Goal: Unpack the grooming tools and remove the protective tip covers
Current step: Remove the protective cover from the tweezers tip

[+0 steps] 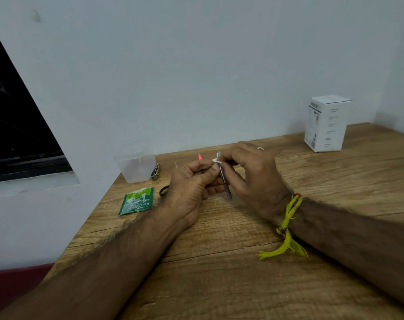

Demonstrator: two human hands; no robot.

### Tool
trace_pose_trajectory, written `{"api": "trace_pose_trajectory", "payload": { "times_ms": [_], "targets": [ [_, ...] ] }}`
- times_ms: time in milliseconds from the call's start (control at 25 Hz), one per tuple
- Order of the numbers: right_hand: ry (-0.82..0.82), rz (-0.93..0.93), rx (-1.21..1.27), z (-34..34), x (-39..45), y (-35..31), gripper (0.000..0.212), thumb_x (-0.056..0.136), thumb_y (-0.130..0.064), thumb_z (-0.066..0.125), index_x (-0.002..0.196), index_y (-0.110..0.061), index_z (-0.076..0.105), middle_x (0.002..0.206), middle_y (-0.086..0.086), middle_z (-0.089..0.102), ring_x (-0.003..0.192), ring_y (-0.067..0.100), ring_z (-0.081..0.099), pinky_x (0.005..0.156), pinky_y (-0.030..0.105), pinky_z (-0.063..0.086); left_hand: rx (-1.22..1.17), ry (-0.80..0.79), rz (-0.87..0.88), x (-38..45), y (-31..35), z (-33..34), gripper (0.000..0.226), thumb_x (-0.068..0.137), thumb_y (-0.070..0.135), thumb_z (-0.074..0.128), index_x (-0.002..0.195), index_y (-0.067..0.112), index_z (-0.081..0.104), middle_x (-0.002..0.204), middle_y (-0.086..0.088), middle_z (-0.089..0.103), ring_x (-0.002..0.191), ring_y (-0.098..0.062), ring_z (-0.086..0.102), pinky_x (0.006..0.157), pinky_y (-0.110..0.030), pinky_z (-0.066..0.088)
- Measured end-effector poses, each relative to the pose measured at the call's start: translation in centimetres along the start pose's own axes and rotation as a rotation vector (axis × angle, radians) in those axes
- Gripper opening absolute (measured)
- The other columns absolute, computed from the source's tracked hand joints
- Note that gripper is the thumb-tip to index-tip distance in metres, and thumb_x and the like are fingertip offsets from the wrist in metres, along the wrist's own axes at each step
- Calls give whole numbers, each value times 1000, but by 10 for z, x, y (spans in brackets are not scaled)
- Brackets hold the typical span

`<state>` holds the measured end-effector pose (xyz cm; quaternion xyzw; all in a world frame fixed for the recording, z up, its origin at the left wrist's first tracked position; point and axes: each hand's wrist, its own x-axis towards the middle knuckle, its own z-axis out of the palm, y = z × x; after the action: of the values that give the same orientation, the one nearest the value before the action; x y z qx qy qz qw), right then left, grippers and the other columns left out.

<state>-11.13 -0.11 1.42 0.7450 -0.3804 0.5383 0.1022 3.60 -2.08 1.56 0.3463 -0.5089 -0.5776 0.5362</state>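
Here, both hands' fingers (213, 168) pinch a metal tool (224, 181) above the wooden tabletop (219, 262); a white wall (196, 77) stands beyond them.

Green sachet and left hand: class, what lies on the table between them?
In the head view, a dark loop, partly hidden by the left hand, lies beside the green sachet.

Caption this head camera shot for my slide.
Both hands, left hand and right hand, work a tip cover off a metal tool.
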Motion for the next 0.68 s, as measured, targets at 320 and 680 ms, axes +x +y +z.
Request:
{"api": "trace_pose_trajectory", "payload": {
  "times_ms": [320, 680],
  "targets": [
    [-69, -11, 51, -8, 1, 7, 7, 88, -1, 68, 94, -2, 72, 85, 6, 67, 80, 21, 62, 74, 42, 51, -20, -43, -26, 4, 0, -4, 8, 84, 3, 70, 91, 4, 74, 77, -10, 76, 65, -17, 73, 65, -32, 64],
    [-101, -80, 28, -9, -1, 8, 7, 90, -2, 66, 95, -1, 72, 87, 9, 67, 82, 26, 63, 74, 45, 51, -9, -24, -37, 2, 1, -3, 12, 89, -3, 65, 100, -2, 70, 77, -9, 76, 64, -15, 73, 63, -31, 63]
  ]
}}
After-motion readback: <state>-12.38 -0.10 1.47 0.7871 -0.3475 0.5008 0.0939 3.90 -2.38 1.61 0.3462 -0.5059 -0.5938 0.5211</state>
